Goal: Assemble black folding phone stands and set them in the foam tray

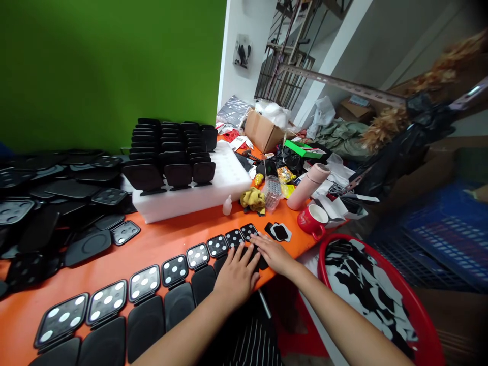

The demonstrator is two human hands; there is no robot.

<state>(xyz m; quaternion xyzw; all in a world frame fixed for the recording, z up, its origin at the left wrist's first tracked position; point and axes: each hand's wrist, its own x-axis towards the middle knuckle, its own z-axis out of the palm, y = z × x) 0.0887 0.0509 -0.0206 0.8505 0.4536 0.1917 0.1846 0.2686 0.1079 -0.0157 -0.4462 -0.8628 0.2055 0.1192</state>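
Both flat, nothing gripped: left hand (237, 277) and right hand (272, 252) pressed palm-down, fingers spread, on the black pad (254, 254) at the right end of the row, just below centre of frame. Touching it, not clamping. Sitting on the orange table (152, 246), same line as the dotted black plates (145, 282) running off toward lower left. Further right, red mug (313, 220) near the table edge, pink tumbler (307, 187) lying behind it. Lower right, red basin (415, 315) full of black-and-white scraps. Centre, white foam block (198, 195) holding upright black pieces. Left edge, big messy heap of black covers (49, 203).
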